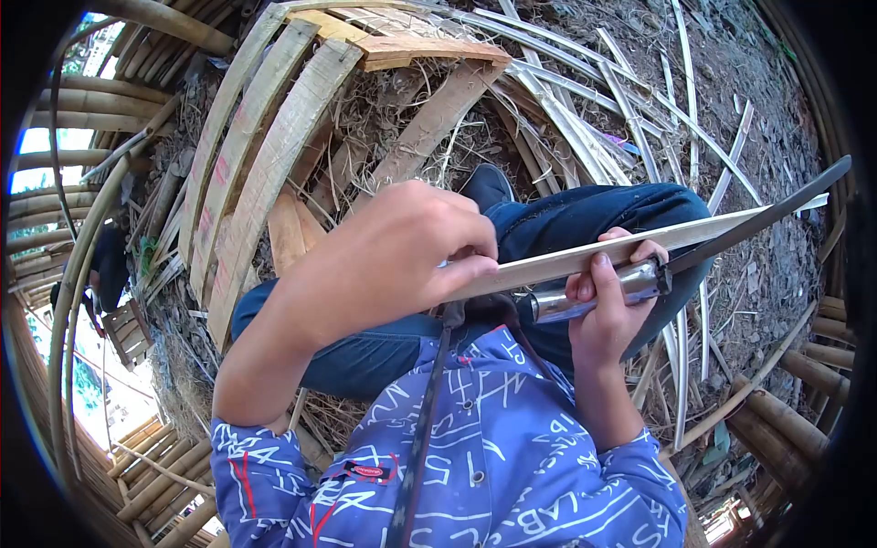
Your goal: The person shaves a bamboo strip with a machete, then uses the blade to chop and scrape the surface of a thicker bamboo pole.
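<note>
Bamboo strip [630, 251] is gripped by the left hand [402, 251], its length running rightward; the knife [731, 237] is clenched in the right hand [607, 306] alongside

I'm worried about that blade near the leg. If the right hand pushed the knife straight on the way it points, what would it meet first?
Probably nothing solid: the right hand aims the knife along the bamboo strip, past the knee, toward bamboo slivers on the ground. Depth is unclear.
</note>
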A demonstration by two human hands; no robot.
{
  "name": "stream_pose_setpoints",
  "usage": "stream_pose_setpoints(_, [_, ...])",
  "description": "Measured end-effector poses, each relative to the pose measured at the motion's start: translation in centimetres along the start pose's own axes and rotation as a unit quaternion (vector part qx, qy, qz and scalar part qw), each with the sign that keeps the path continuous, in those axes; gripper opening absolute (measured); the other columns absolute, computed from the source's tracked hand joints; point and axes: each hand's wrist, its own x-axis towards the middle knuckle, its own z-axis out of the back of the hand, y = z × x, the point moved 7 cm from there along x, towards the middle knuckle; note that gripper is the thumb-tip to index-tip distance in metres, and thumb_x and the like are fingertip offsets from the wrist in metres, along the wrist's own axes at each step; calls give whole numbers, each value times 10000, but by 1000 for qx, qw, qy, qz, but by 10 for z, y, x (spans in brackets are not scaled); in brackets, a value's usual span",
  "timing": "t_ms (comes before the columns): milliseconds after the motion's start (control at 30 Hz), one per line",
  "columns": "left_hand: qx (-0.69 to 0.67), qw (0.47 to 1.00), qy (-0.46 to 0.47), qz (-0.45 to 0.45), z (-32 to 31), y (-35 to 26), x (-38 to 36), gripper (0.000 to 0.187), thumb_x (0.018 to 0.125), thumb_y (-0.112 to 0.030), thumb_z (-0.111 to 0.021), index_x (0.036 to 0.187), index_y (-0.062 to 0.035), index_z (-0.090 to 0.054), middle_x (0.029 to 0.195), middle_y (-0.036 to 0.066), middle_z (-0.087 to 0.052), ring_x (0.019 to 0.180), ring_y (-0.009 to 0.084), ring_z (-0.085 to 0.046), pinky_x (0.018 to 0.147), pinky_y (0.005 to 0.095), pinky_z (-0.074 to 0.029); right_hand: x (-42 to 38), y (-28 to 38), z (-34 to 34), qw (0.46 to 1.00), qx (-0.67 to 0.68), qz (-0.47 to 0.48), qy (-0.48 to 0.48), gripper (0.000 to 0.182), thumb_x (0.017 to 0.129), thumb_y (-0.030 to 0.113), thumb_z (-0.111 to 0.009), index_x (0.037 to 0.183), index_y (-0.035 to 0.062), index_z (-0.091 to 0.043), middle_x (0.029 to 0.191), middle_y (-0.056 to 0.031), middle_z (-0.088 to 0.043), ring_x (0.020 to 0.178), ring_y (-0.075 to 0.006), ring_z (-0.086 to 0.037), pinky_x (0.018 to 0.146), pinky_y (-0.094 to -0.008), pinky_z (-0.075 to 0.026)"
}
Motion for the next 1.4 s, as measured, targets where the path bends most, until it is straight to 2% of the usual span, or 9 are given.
stream_pose_setpoints(200, [36,989,-40,140,45,31,-30,116,774,-97,-712,787,12,-676,741,125,-658,682,240,-635,650,328,-481,6,-1,0,1000,13,8,3,360,869,-101,-548,1037,111,-312,1024,-172,-530,539,-113,-519,494,-279,-511])
stream_pose_setpoints(467, [231,845,-83,476,71,124,-126,229,780,-76,-673,999,-12,-691,893,176,-681,872,304,-673,781,374,-511,12,-1,2,1000,-11,10,-15,353,866,-109,-539,1030,103,-309,1009,-170,-539,546,-108,-521,499,-277,-511])
stream_pose_setpoints(633, [141,938,-100,302,41,94,-99,651,783,-54,-689,1387,-73,-450,1287,160,-557,1162,288,-548,1009,350,-412,16,2,1,999,2,17,-33,345,869,-102,-540,1024,101,-309,997,-166,-541,548,-113,-523,496,-282,-504])
stream_pose_setpoints(700, [-197,927,-202,246,39,77,-84,608,790,-118,-704,1351,-33,-485,1266,148,-574,1198,321,-532,1046,382,-387,16,-1,2,999,9,17,-28,344,870,-96,-545,1023,99,-307,987,-167,-543,548,-115,-523,498,-282,-505])
stream_pose_setpoints(767, [-189,947,-183,183,40,44,-70,622,786,-181,-725,1328,12,-490,1255,175,-570,1225,324,-515,1061,396,-366,15,-1,2,999,11,23,-34,344,872,-97,-546,1025,96,-306,985,-165,-546,547,-118,-525,500,-286,-510])
stream_pose_setpoints(833, [156,978,-102,91,26,-6,-49,620,766,-192,-750,1291,34,-509,1183,205,-587,1204,318,-525,1068,401,-360,14,-2,2,999,1,10,-44,342,875,-103,-539,1031,95,-308,987,-166,-547,548,-121,-529,501,-292,-514])
stream_pose_setpoints(867, [155,979,-101,88,16,-13,-43,620,766,-192,-750,1291,34,-509,1183,205,-587,1204,318,-525,1068,401,-360,14,-2,2,999,2,15,-42,334,881,-101,-540,1037,86,-312,972,-162,-551,546,-122,-537,495,-298,-515])
stream_pose_setpoints(1067, [263,959,-61,89,-22,-3,-30,339,716,-208,-776,852,-17,-531,758,134,-531,787,319,-528,749,426,-431,9,-4,8,998,-23,11,-57,315,889,-76,-569,1067,49,-341,997,-167,-579,534,-116,-551,480,-285,-510])
stream_pose_setpoints(1400, [-23,988,41,150,-34,16,-35,270,677,-162,-695,827,2,-543,591,216,-569,603,408,-611,562,460,-486,-5,20,17,996,-84,-16,-7,382,871,-61,-602,1191,8,-406,1104,-180,-597,547,-87,-556,455,-224,-481])
